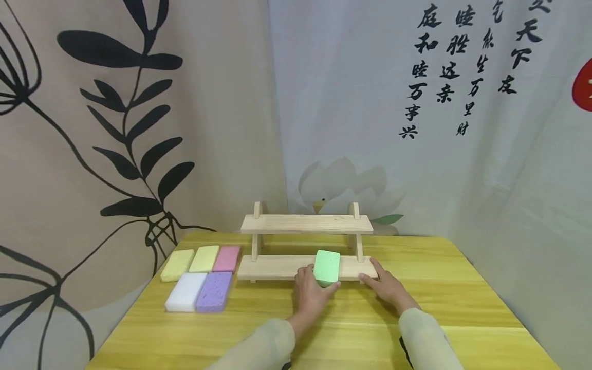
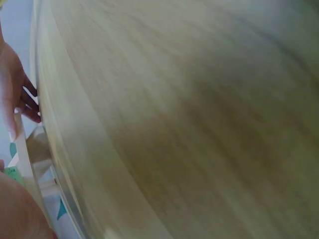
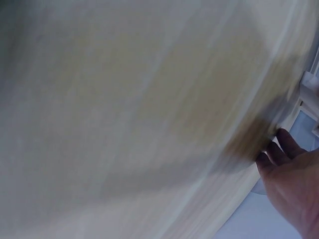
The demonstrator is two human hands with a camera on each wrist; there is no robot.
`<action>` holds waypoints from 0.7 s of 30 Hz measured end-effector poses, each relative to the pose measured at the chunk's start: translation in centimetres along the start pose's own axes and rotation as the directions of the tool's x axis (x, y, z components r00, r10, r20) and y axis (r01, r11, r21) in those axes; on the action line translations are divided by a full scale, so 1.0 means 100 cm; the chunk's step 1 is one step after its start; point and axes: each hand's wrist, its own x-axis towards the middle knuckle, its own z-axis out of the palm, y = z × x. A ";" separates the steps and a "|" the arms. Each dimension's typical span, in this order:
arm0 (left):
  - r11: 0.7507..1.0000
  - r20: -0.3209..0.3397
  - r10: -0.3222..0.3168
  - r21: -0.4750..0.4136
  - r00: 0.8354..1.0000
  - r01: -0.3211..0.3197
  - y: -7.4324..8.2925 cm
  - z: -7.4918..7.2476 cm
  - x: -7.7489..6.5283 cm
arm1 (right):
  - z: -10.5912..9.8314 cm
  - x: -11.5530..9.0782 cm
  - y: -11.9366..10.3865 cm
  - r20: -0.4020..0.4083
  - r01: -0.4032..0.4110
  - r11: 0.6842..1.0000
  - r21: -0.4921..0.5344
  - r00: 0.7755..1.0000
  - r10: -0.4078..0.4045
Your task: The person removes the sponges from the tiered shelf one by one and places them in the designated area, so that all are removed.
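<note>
My left hand grips a light green sponge between thumb and fingers, at the front of the lower board of a two-tier wooden shelf. The sponge stands tilted over that board, right of its middle. At the board's right end my right hand holds the corner, thumb at the front edge and fingers at the side. In the left wrist view only a sliver of the green sponge shows past my left hand. The right wrist view catches my right hand at its edge; the sponge is out of view there.
Left of the shelf lie several sponges on the wooden table: two yellow ones, a pink one, a white one and a purple one. A printed curtain hangs behind the table.
</note>
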 end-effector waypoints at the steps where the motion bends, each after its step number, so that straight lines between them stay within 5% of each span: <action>1: 1.000 0.004 -0.004 0.001 1.000 0.004 0.001 0.000 0.000 | 0.000 0.000 0.000 0.000 0.001 1.000 0.000 1.000 -0.001; 11: 0.998 0.029 -0.027 -0.064 0.999 0.028 -0.001 -0.011 0.002 | -0.001 0.000 -0.002 0.001 0.009 1.000 -0.018 1.000 -0.009; 21: 0.988 0.083 -0.008 -0.155 0.996 0.021 -0.009 -0.039 0.009 | 0.000 0.000 -0.003 0.008 0.001 1.000 -0.016 1.000 -0.001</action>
